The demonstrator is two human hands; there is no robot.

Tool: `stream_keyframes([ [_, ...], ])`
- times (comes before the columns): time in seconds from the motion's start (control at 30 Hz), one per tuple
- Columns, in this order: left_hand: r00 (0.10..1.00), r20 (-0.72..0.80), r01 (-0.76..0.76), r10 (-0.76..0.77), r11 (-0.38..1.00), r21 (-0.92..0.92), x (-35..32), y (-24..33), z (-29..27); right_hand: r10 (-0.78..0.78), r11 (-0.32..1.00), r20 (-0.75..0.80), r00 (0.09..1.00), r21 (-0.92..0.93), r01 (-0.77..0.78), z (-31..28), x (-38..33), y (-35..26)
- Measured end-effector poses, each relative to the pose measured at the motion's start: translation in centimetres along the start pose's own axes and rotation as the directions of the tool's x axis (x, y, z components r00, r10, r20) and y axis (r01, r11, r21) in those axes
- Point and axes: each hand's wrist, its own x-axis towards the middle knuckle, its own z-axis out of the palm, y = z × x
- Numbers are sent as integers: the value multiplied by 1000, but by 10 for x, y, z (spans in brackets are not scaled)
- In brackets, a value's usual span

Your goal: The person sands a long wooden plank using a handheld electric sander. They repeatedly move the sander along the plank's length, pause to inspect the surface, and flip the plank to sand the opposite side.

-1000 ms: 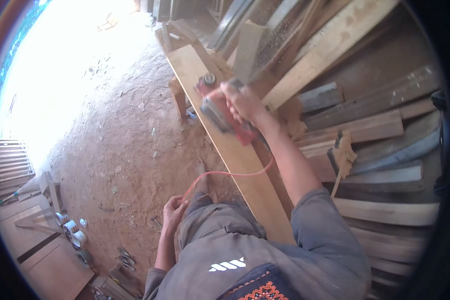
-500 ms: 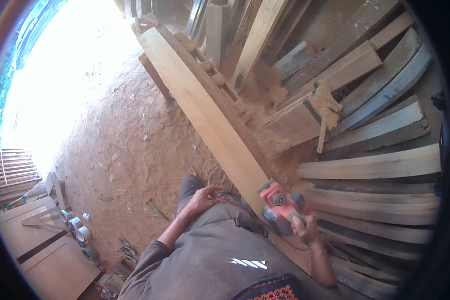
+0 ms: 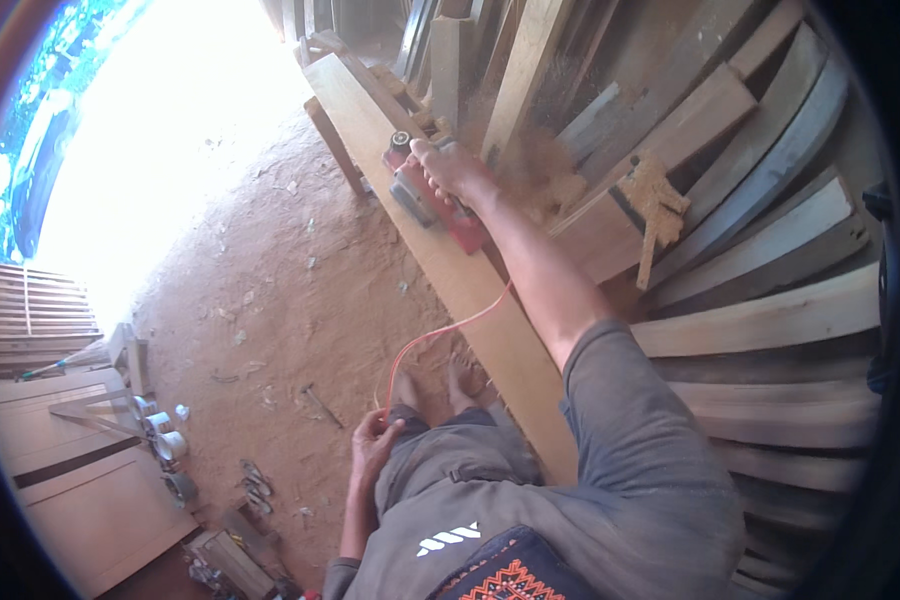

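Observation:
My right arm reaches far forward along a long pale wooden plank [image 3: 470,300]. My right hand [image 3: 455,172] is closed round the handle of a red and grey electric planer [image 3: 412,203], which rests on the plank's far half. From the planer an orange-red power cord [image 3: 440,329] loops back across the plank toward my left thigh. There my left hand [image 3: 374,446] pinches the cord between thumb and fingers. The plank slants from the upper left down to beside my right hip.
A wooden support [image 3: 336,145] carries the plank's far end. Stacked boards [image 3: 760,322] fill the right side, near a sawdust-covered piece [image 3: 653,205]. Wooden panels [image 3: 105,520] and tape-like rolls [image 3: 167,444] lie at the left. A hammer-like tool [image 3: 322,406] lies on the dirt floor [image 3: 260,330].
My right hand has pushed the planer forward along the plank, from near my hip to its far part. My left hand has shifted lower and toward my thigh, and the cord now shows.

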Motion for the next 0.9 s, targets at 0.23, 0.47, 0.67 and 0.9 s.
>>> stream_keyframes([
  [0.23, 999, 36, -13, 12, 1000, 25, -45, -56, -10, 41, 995, 138, 990, 85, -53, -37, -146, 69],
  [0.47, 917, 396, -188, 47, 927, 325, -69, -80, 17, 45, 999, -11, 999, 11, -45, -111, -457, 181],
  [0.67, 797, 601, -242, 54, 941, 237, -145, -105, 56, 377, 926, -207, 903, 63, -372, -131, -670, 229],
  [0.9, 948, 310, -92, 65, 993, 73, -178, -136, 45, 251, 968, -156, 955, 66, -243, -124, -598, 228],
])
